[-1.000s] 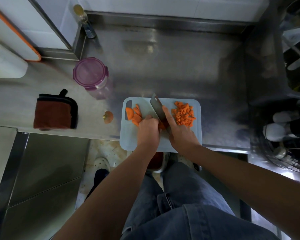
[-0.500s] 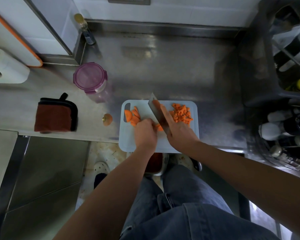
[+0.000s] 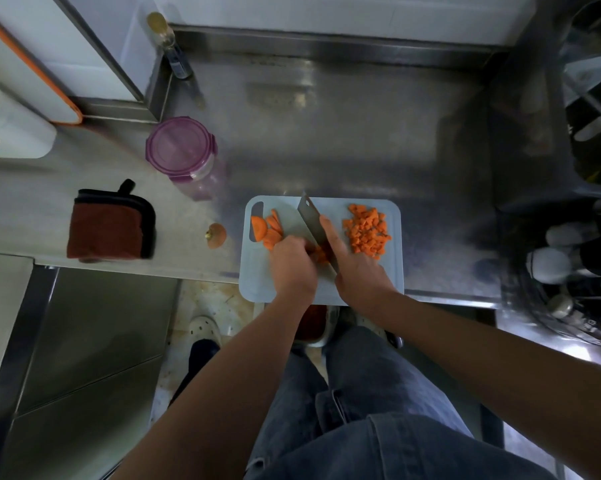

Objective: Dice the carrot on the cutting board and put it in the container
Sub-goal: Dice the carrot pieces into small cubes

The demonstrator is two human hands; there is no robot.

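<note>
On the left side of the frame I am seeing a folded brown cloth [image 3: 110,230] lying on the steel counter [image 3: 344,133]. Above it and to the right the container [image 3: 181,148] is standing upright with its purple lid on, near the upper left corner of the cutting board [image 3: 257,282] but not touching it. A small carrot end [image 3: 216,235] is lying on the counter just beside the left edge of the board.

On the left part of the board the carrot slices [image 3: 267,229] are lying in a loose overlapping group. The left hand [image 3: 292,268] is resting just beside them at the board's centre; its fingers are curled down and are pinning a carrot piece [image 3: 321,255] against the board. I cannot tell how much carrot is under the fingers.

The knife [image 3: 309,218] is standing with its blade right next to those fingertips, the tip pointing to the far edge of the board. The right hand [image 3: 359,275] is wrapping the handle tightly, and its index finger [image 3: 328,227] is stretching forward along the blade.

On the right part of the board the diced carrot [image 3: 366,233] is sitting in one heap. At the far right edge of the frame a dark rack [image 3: 586,168] is holding bottles.
</note>
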